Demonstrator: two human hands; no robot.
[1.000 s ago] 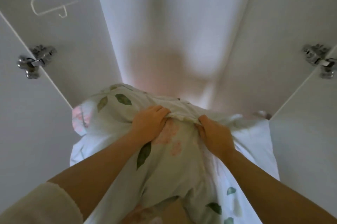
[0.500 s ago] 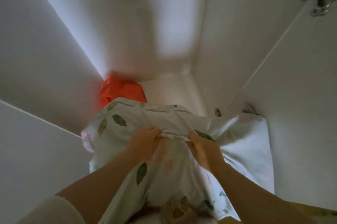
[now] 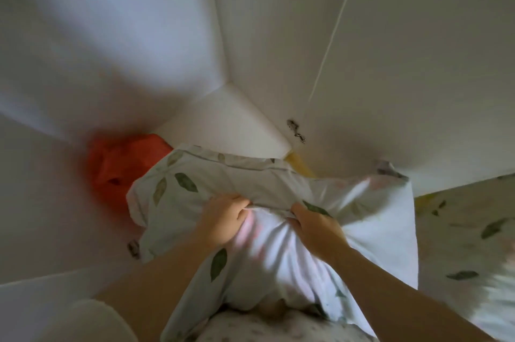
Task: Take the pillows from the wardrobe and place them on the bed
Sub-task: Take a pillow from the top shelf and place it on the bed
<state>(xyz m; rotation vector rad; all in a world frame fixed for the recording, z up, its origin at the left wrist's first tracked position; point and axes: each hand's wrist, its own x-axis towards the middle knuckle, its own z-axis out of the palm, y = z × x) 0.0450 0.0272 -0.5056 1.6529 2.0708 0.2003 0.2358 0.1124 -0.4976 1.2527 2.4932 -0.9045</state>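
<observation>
A white pillow (image 3: 267, 255) printed with green leaves and pink flowers hangs in front of me, held up against my body. My left hand (image 3: 223, 216) grips a bunch of its cover near the top, and my right hand (image 3: 317, 226) grips the cover just to the right of it. The pillow's upper edge folds away from me over both hands. Behind it stands the open white wardrobe (image 3: 245, 124), whose floor shows at the middle. At the far right lies the bed (image 3: 462, 233), covered in the same leaf print.
An orange bag or cloth (image 3: 117, 169) lies on the wardrobe floor at the left, partly behind the pillow. A white wardrobe door (image 3: 404, 63) with a small metal hinge (image 3: 295, 131) stands at the right. A yellow strip (image 3: 301, 166) shows under the door.
The view has swung down and to the right. The pillow has come out of the wardrobe toward me, still in both hands, and the bed has come into view at the right.
</observation>
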